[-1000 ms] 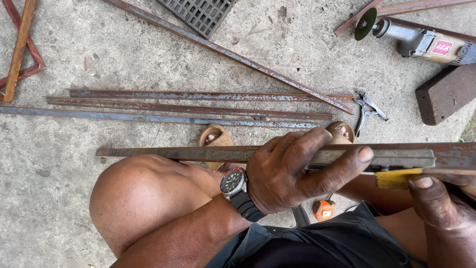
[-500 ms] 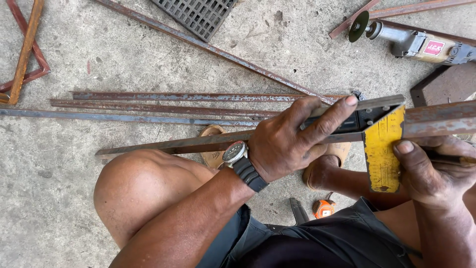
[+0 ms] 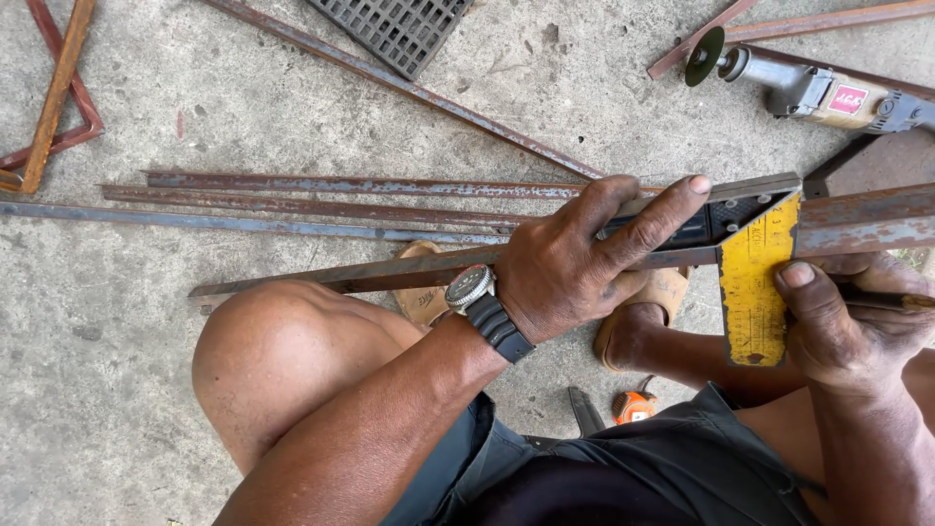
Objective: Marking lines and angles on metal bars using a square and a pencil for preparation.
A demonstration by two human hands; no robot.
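A long rusty steel angle bar [image 3: 370, 273] runs across my lap, tilted up to the right. My left hand [image 3: 584, 258], with a wristwatch, grips this bar and presses the dark stock of a try square [image 3: 726, 219] against it with the forefinger stretched out. The square's yellow blade [image 3: 755, 292] hangs down across the bar. My right hand [image 3: 842, 321] rests its thumb on the blade's right edge and holds a thin pencil-like marker [image 3: 891, 300].
Several rusty bars [image 3: 321, 200] lie on the concrete beyond my knee. An angle grinder [image 3: 808, 88] sits at top right, a black metal grate [image 3: 394, 29] at top centre. An orange tape measure [image 3: 633, 406] lies by my feet in sandals.
The bar rose from level to tilted up at the right. The yellow square blade swung from lying along the bar to hanging across it, with my left hand sliding right onto its stock.
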